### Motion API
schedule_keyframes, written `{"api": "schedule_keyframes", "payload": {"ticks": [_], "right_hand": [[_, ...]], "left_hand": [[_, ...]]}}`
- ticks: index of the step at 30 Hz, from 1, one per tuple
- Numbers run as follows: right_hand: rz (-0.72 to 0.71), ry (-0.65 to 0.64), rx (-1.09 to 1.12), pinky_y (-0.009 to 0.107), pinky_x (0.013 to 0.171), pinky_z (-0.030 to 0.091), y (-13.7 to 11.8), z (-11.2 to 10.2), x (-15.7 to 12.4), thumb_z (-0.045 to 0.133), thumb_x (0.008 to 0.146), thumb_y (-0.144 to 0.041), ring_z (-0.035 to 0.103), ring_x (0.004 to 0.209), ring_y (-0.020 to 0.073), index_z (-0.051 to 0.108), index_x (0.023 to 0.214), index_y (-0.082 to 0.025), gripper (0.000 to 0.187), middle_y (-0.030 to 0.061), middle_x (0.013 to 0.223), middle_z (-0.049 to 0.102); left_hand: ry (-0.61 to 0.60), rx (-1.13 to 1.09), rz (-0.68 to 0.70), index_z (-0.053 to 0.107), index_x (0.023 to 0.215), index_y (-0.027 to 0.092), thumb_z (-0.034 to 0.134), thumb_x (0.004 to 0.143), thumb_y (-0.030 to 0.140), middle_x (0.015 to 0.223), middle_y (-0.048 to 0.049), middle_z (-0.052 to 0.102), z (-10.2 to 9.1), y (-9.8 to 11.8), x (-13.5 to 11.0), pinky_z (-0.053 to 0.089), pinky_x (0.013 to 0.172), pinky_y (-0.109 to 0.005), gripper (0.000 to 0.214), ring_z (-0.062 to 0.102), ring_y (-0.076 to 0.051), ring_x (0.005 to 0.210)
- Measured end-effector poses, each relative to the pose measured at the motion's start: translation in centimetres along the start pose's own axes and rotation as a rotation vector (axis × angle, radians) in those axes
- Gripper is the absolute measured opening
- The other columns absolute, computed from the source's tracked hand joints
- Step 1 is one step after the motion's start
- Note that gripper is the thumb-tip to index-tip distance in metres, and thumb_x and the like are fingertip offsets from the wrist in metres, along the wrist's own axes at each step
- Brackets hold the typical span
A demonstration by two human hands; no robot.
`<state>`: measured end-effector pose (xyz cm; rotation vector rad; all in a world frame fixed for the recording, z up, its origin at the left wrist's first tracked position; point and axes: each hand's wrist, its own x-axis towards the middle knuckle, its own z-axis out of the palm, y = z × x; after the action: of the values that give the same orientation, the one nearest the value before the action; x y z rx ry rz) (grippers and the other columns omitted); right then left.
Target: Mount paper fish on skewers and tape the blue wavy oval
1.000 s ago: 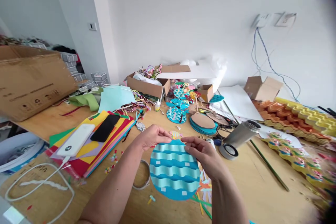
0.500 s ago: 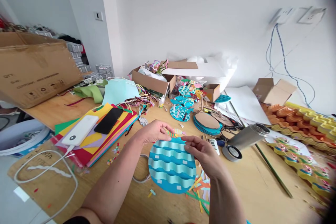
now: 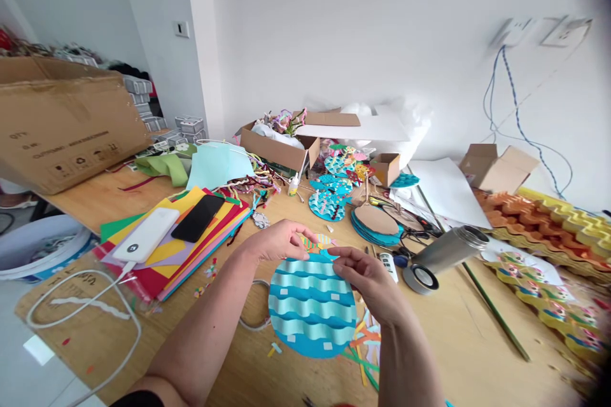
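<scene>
A round blue paper disc (image 3: 312,319) with wavy light-blue strips and small pale squares hangs upright above the table, held at its top edge by both hands. My left hand (image 3: 286,240) pinches the upper left edge, its fingers closed. At the upper right edge my right hand (image 3: 357,267) is closed on the same disc, thumb and fingers together. Just behind the top edge, small striped paper fish (image 3: 325,240) show between the hands; whether fingers touch them I cannot tell. Coloured paper strips (image 3: 365,346) lie beneath the disc's lower right.
Stacked blue-edged cardboard rounds (image 3: 377,221) lie behind my right hand. A steel flask (image 3: 446,252) lies right of them. Coloured sheets carry a phone (image 3: 198,218) and a white power bank (image 3: 147,235) at left. A tape roll (image 3: 254,306) sits beside the disc.
The disc has tilted slightly, its lower edge sitting a little lower. Both hands keep their hold with almost no movement.
</scene>
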<state>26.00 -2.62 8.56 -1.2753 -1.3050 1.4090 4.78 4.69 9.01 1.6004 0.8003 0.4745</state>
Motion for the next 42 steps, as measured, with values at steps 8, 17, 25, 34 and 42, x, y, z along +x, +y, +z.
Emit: {"api": "schedule_keyframes", "payload": {"ticks": [8,17,25,34,42], "right_hand": [[0.071,0.028,0.037,0.026,0.057,0.043,0.0,0.2,0.3,0.072,0.068,-0.049,0.058,0.064,0.0140,0.065,0.098,-0.019,0.043,0.0015,0.073,0.065],[0.055,0.013,-0.034,0.024,0.050,0.037,0.1,1.0,0.8,0.074,0.063,-0.049,0.048,0.053,0.0098,0.064,0.093,-0.018,0.045,-0.0029,0.061,0.056],[0.067,0.007,-0.070,0.024,0.052,0.036,1.4,0.4,1.3,0.071,0.066,-0.040,0.046,0.052,0.0092,0.063,0.097,-0.017,0.040,-0.0046,0.060,0.053],[0.069,0.004,-0.140,0.024,0.050,0.035,1.5,0.3,1.5,0.069,0.063,-0.037,0.045,0.051,0.0096,0.065,0.093,-0.016,0.036,-0.0048,0.056,0.051],[0.091,0.067,-0.102,0.023,0.049,0.036,2.4,-1.4,1.6,0.072,0.062,-0.037,0.045,0.051,0.0081,0.066,0.094,-0.017,0.038,-0.0057,0.058,0.052]], "left_hand": [[0.035,0.027,0.026,0.063,0.106,0.017,0.066,0.066,0.026,0.061,0.0015,0.063,-1.1,-1.5,0.1,0.031,0.047,-0.019,0.042,0.046,-0.009,0.047],[0.066,0.049,-0.005,0.063,0.108,0.015,0.069,0.064,0.027,0.066,-0.0015,0.067,-1.4,-2.2,0.0,0.034,0.049,-0.020,0.046,0.053,-0.012,0.052],[0.045,0.035,-0.083,0.064,0.105,0.013,0.070,0.062,0.023,0.060,0.0008,0.064,-0.8,-2.7,1.1,0.033,0.047,-0.019,0.045,0.050,-0.010,0.048],[0.045,0.005,-0.110,0.066,0.099,0.012,0.072,0.058,0.018,0.057,0.0018,0.064,-0.3,-3.1,1.8,0.035,0.050,-0.020,0.042,0.053,-0.011,0.050],[0.134,-0.063,-0.060,0.062,0.108,0.012,0.070,0.068,0.023,0.069,-0.0031,0.068,0.1,-3.7,2.1,0.040,0.055,-0.021,0.042,0.058,-0.012,0.057]]}}
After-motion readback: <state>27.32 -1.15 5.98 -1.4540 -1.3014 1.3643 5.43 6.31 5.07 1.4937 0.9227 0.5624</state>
